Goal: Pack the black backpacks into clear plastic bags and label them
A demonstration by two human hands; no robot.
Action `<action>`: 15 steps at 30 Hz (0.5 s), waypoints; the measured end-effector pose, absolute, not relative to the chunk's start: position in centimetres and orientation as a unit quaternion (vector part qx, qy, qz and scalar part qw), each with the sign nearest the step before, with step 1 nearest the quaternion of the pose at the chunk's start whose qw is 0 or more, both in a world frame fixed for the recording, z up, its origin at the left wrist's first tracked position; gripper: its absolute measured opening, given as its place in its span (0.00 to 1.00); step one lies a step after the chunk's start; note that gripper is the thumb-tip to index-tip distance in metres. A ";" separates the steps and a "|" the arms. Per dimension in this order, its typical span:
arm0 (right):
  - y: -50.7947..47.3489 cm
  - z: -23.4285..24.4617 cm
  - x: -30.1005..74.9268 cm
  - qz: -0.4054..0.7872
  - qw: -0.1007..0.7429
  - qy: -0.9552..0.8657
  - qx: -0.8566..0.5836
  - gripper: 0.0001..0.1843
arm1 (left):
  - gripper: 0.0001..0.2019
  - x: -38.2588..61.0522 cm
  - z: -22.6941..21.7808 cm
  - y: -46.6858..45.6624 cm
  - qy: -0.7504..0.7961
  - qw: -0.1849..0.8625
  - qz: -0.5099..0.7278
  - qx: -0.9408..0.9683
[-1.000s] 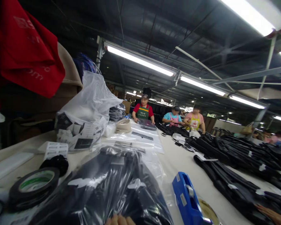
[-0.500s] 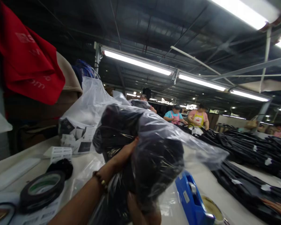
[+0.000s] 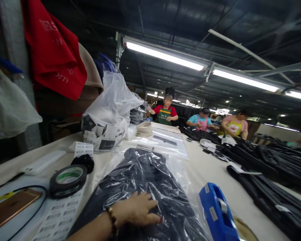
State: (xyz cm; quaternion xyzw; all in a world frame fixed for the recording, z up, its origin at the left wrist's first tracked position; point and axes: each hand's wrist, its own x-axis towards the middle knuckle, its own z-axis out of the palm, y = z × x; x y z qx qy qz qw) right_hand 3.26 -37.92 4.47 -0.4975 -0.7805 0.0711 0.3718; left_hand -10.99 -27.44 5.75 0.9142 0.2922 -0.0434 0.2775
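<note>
My left hand [image 3: 137, 211] lies flat with its fingers spread on a clear plastic bag holding a folded black garment [image 3: 145, 180]. The bag rests on the long white table [image 3: 210, 167] right in front of me. A beaded bracelet sits on that wrist. My right hand is out of the picture. A blue tape dispenser [image 3: 217, 214] stands just right of the bag.
Left of the bag lie a black tape roll [image 3: 68, 180], barcode label sheets [image 3: 56, 214], a phone [image 3: 11, 209] and a white bag of tags [image 3: 107, 113]. Black garments [image 3: 266, 164] are heaped along the right. Three people work at the far end.
The bagged garment was lifted up in both hands half a second ago; now it lies flat on the table again under my left hand. The camera has turned slightly left.
</note>
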 end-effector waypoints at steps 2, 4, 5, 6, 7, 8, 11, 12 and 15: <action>-37.3 5.0 4.6 0.066 0.382 -0.759 -0.524 0.18 | 0.29 -11.9 6.7 -26.4 0.337 0.235 -0.011 0.912; -35.7 5.2 6.3 0.046 0.377 -0.729 -0.569 0.21 | 0.31 -13.1 6.6 -25.3 0.405 0.182 0.005 0.896; -34.7 5.0 7.2 0.032 0.356 -0.712 -0.604 0.22 | 0.33 -13.8 6.0 -24.8 0.438 0.162 -0.001 0.884; -33.6 4.4 8.0 0.014 0.304 -0.693 -0.654 0.24 | 0.35 -14.5 5.3 -24.4 0.464 0.152 -0.013 0.872; -32.6 3.6 8.7 0.003 0.226 -0.675 -0.702 0.26 | 0.35 -15.3 4.5 -24.1 0.482 0.150 -0.027 0.863; -31.8 2.5 9.3 0.024 0.144 -0.670 -0.728 0.28 | 0.35 -16.0 3.7 -23.9 0.491 0.156 -0.040 0.856; -31.0 -0.6 9.9 0.088 0.032 -0.657 -0.748 0.31 | 0.34 -17.6 1.7 -23.6 0.485 0.189 -0.053 0.852; -31.1 -1.3 9.9 0.091 0.029 -0.657 -0.748 0.31 | 0.34 -17.8 1.4 -23.6 0.481 0.192 -0.050 0.854; -31.6 -1.7 9.6 0.087 0.022 -0.655 -0.751 0.31 | 0.34 -17.9 1.3 -23.4 0.480 0.195 -0.043 0.854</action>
